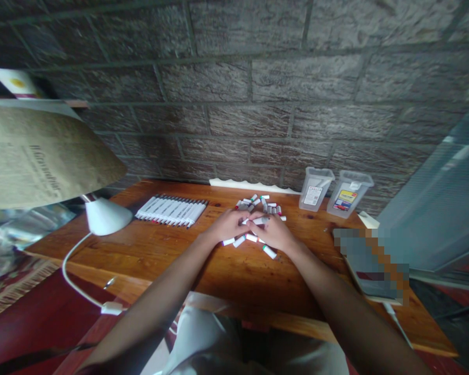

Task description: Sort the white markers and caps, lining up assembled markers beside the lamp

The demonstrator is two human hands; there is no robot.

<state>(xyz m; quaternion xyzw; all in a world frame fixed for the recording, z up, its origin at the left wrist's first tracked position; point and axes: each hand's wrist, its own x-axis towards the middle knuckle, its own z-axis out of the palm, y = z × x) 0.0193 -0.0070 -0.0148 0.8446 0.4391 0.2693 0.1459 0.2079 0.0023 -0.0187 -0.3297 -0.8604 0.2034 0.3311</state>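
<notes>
In front of me my left hand (230,225) and my right hand (272,230) meet low over the wooden desk. Their fingers are closed around a white marker (261,221) with a dark end, lying across between them. Fingers hide part of it, and I cannot tell whether the left hand's end is a separate cap. Around and beneath both hands are scattered short white marker caps with coloured ends; a green-ended cap (269,252) lies nearest me. To the left, a neat row of white markers (172,210) lies side by side.
Two clear plastic containers (316,189) stand at the back right. A pixelated flat object (369,265) with a cable lies at the right edge. On the left, a lamp's white base (108,216) stands under a paper shade (50,161). Behind the desk rises a brick wall (250,125).
</notes>
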